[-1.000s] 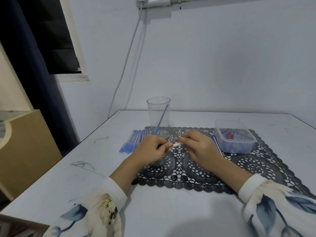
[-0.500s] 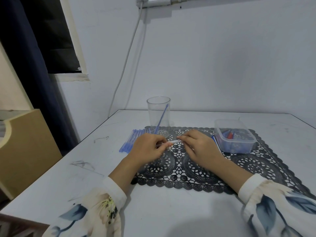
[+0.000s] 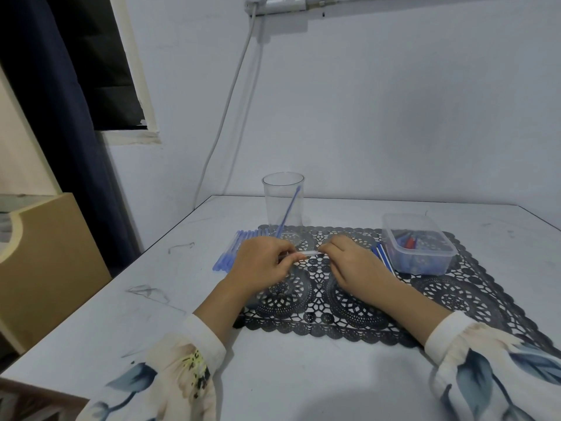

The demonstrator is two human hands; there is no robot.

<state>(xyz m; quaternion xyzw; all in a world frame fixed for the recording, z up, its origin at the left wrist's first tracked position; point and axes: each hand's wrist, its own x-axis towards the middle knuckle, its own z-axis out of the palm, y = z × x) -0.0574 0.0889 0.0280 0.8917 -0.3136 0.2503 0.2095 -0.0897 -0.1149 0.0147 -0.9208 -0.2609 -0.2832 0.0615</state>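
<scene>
**Two hands, one pen**

Over the table (image 3: 303, 375) and its mat (image 3: 455, 299), both forearms reach in, knuckles up. The left hand (image 3: 261, 262) and right hand (image 3: 355, 262) pinch opposite ends of a clear pen (image 3: 309, 253), seemingly just above the mat. It lies level, long axis left to right.

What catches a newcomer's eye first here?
Mid-frame, the left hand and the right hand pinch a thin clear plastic tube between them over a black lace-patterned placemat. Behind them stands a clear plastic cup with one blue rod leaning inside; a row of blue pens lies at the mat's left edge, a clear plastic tub of small parts at its right.
</scene>
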